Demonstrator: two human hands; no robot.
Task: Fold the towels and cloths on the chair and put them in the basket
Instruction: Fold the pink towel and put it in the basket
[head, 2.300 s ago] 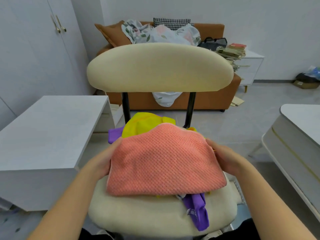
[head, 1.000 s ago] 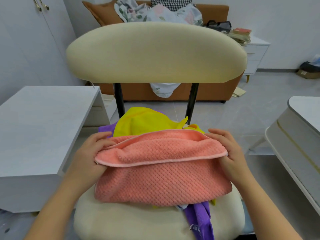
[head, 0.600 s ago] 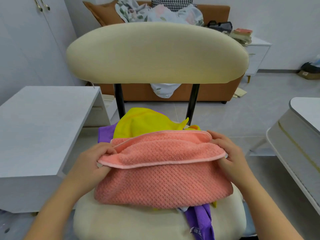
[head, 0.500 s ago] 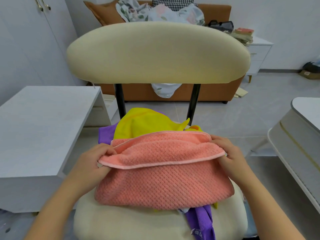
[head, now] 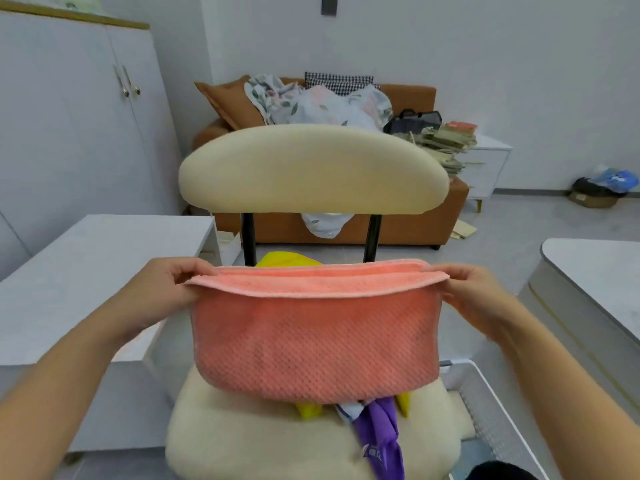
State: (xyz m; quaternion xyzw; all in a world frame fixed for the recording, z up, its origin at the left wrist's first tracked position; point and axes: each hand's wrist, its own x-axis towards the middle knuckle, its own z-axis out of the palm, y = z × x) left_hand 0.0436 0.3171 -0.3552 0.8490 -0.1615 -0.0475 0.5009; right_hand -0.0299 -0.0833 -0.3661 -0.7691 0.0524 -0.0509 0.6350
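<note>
A folded salmon-pink towel [head: 313, 341] hangs in the air above the cream chair [head: 311, 171]. My left hand [head: 166, 289] pinches its upper left corner and my right hand [head: 474, 292] pinches its upper right corner. Its lower fold dangles just over the seat. Under it on the seat lie a yellow cloth [head: 287, 259] and a purple cloth [head: 381, 434], both mostly hidden by the towel. A white wire basket [head: 485, 403] stands on the floor at the chair's right side, only partly in view.
A white low table [head: 86, 271] stands left of the chair and a white rounded table [head: 588, 282] to the right. Behind the chair is an orange sofa [head: 415, 95] piled with bedding, then a white cabinet stacked with books [head: 450, 140].
Both hands have lifted the folded pink towel off the pile on the seat; it now hangs in the air. The view has tilted up and drawn back.
</note>
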